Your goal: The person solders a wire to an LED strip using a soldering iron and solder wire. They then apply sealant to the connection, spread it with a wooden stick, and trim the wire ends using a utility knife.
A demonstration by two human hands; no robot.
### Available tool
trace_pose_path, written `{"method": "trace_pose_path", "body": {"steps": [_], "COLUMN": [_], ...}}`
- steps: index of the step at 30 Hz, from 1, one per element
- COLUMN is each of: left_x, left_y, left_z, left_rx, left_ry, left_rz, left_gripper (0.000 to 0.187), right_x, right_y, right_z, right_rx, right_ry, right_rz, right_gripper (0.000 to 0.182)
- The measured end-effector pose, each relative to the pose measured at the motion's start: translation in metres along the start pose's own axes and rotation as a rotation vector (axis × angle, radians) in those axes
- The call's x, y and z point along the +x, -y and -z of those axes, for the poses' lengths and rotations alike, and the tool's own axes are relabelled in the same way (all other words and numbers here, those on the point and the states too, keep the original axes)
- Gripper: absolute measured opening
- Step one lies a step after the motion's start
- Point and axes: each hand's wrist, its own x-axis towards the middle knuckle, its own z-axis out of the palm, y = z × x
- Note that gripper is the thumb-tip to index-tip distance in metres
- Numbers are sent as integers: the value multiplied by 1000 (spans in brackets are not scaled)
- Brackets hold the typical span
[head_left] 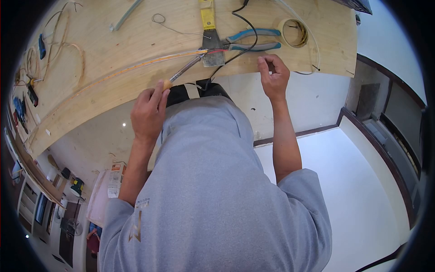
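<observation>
My left hand (148, 111) is closed around the handle of a soldering iron (185, 69). The iron slants up to the right, its tip at the end of a thin light strip (136, 68) lying along the bench. That end rests over the blade of a scraper (208, 16) with a yellow handle, where a short red wire (218, 51) also shows. Blue-handled pliers (258, 32) lie against the blade. My right hand (274, 77) is raised at the bench edge, fingers curled towards the thumb; anything pinched there is too small to make out.
A roll of tape (284, 34) lies right of the pliers on the wooden bench (158, 41). A black cable (254, 34) crosses the pliers and drops over the edge. Loose wires (59, 45) and small tools (31, 94) are at the left. Another person (93, 238) is far behind.
</observation>
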Motion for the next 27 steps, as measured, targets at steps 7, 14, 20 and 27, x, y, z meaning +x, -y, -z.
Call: {"method": "trace_pose_path", "body": {"steps": [7, 14, 20, 27], "left_x": [-1, -2, 2, 4], "left_y": [2, -1, -3, -4], "left_z": [-2, -2, 2, 4], "left_rx": [0, 11, 27, 35], "left_ry": [2, 23, 12, 29], "left_rz": [-1, 23, 19, 18], "left_gripper": [29, 29, 29, 29], "right_x": [0, 0, 0, 0], "right_y": [0, 2, -1, 0], "right_z": [-1, 0, 0, 0], "right_rx": [9, -6, -10, -1], "right_ry": [-3, -6, 2, 1], "right_rz": [-17, -12, -16, -19], "right_gripper": [12, 14, 14, 13]}}
